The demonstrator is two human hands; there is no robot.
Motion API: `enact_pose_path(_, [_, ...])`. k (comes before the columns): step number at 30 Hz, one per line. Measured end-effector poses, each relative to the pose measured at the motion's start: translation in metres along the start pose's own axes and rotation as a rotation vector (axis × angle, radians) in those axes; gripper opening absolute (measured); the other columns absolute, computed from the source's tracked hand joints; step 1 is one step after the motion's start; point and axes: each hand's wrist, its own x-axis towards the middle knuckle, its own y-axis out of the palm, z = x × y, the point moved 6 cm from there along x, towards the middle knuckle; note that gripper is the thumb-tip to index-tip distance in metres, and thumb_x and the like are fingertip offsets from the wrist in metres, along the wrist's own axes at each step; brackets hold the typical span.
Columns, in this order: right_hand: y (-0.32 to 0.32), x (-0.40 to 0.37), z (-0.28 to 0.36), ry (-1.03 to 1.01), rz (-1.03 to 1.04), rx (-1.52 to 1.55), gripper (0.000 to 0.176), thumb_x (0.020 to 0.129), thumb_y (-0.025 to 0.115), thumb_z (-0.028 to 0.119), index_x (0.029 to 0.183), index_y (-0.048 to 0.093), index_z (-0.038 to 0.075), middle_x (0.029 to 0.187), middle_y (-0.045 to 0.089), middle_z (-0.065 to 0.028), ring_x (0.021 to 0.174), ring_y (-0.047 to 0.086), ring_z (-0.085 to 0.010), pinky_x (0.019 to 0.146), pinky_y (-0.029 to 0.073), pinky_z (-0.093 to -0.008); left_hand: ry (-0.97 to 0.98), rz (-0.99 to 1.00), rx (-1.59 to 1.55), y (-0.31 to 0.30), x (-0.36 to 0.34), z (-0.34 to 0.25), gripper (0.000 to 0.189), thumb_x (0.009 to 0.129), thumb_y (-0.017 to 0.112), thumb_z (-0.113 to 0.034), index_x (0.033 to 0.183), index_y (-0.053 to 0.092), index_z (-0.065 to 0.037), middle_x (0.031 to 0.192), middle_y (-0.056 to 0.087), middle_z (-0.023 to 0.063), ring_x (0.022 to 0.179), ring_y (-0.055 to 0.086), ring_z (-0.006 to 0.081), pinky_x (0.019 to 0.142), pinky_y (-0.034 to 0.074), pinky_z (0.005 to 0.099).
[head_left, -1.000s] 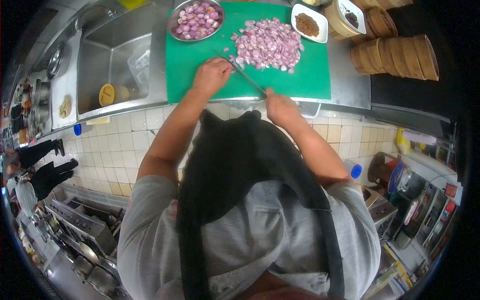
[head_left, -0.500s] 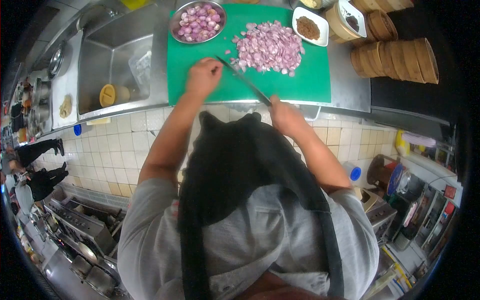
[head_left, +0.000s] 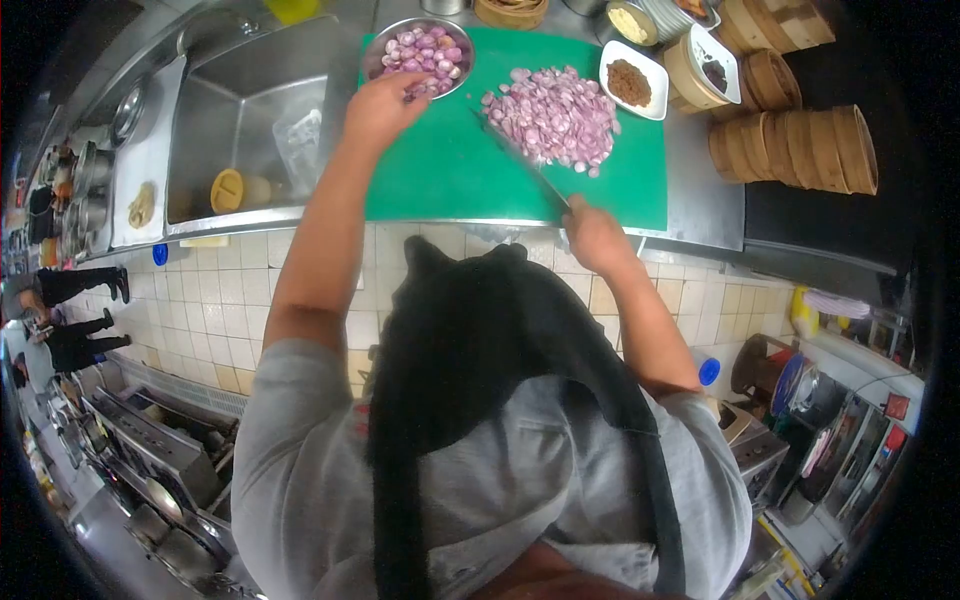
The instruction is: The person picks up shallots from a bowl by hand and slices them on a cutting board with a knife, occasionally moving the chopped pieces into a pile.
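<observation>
My left hand [head_left: 385, 110] reaches over the near edge of a metal bowl [head_left: 375, 55] of whole peeled shallots [head_left: 425, 52]. Its fingers are curled at the shallots, and what they pinch, if anything, is hidden. My right hand [head_left: 597, 238] grips a knife [head_left: 541, 180] by its handle near the front edge of the green cutting board [head_left: 450, 180]. The blade points away and to the left, lying along the near left side of a heap of sliced shallots [head_left: 560, 118].
A white dish of brown crumbly food [head_left: 652, 102] stands on the board's far right corner. Bamboo steamers [head_left: 800, 147] are stacked further right. A steel sink [head_left: 225, 130] holding a yellow-lidded container [head_left: 228, 190] lies left. Other people [head_left: 75, 320] are at far left.
My left hand has moved from the board away from me to the bowl. My right hand has shifted slightly right with the knife. The view has tilted a little.
</observation>
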Motion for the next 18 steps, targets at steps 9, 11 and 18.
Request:
enact_pose_path(9, [0.018, -0.006, 0.005, -0.019, 0.117, -0.005, 0.026, 0.104, 0.053, 0.020, 0.122, 0.054, 0.001, 0.104, 0.071, -0.0295, 0.103, 0.066, -0.0492, 0.091, 0.050, -0.0595, -0.027, 0.367, 0.058, 0.018, 0.026, -0.004, 0.041, 0.084, 0.081, -0.034, 0.123, 0.078, -0.021, 0.114, 0.078, 0.0120, 0.108, 0.072, 0.0311, 0.096, 0.056, 0.0443])
enact_pose_path(11, [0.020, -0.004, 0.000, -0.018, 0.119, -0.008, 0.026, 0.104, 0.053, 0.020, 0.122, 0.054, 0.001, 0.105, 0.071, -0.0297, 0.103, 0.066, -0.0494, 0.091, 0.050, -0.0597, -0.049, 0.357, -0.018, 0.023, 0.024, 0.003, 0.041, 0.083, 0.083, -0.034, 0.122, 0.078, -0.020, 0.113, 0.078, 0.0106, 0.107, 0.073, 0.0303, 0.095, 0.056, 0.0430])
enact_pose_path(18, [0.022, 0.000, 0.001, -0.012, 0.102, 0.028, 0.027, 0.104, 0.054, 0.022, 0.121, 0.054, 0.001, 0.104, 0.070, -0.0319, 0.102, 0.066, -0.0507, 0.090, 0.049, -0.0608, -0.035, 0.476, -0.142, 0.037, 0.032, 0.013, 0.043, 0.081, 0.087, -0.028, 0.118, 0.076, -0.010, 0.107, 0.077, 0.0083, 0.097, 0.073, 0.0210, 0.088, 0.057, 0.0352])
